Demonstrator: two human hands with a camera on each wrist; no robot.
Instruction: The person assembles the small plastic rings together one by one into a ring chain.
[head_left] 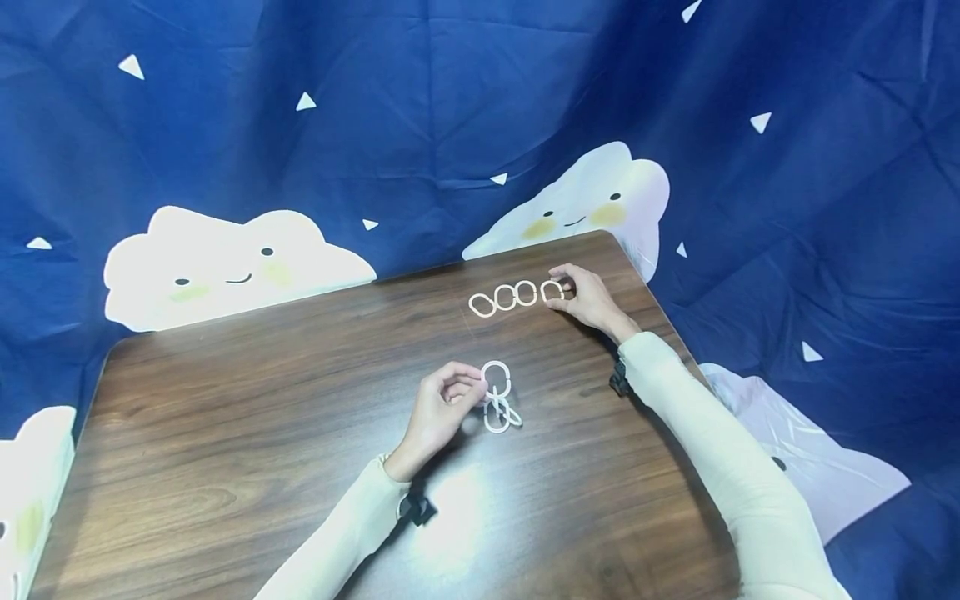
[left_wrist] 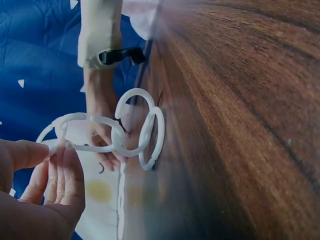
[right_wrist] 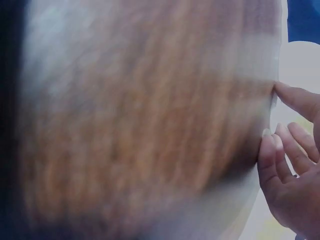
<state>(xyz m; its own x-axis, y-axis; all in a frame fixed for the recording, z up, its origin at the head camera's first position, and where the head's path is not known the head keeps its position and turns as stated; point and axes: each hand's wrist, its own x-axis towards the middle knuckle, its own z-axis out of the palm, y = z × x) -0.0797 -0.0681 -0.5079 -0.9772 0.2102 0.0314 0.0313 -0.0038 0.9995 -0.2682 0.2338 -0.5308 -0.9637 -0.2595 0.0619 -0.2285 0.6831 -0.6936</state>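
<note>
My left hand (head_left: 438,412) pinches a short chain of white plastic C-shaped links (head_left: 496,364) between thumb and fingertips, over the middle of the table. In the left wrist view several joined links (left_wrist: 134,151) trail from the fingertips, the last ones hanging near the wood. At the far right of the table, my right hand (head_left: 595,302) has thumb and forefinger on opposite sides of a loose white link (head_left: 552,282). The right wrist view shows that hand's fingertips (right_wrist: 266,133) down at the tabletop; the link is not visible there.
Left of the right hand, more loose white links (head_left: 536,293) lie in a row towards the far edge. The wooden table (head_left: 262,433) is bordered by a blue curtain (head_left: 375,100) with cloud prints. Glare shows near the left wrist.
</note>
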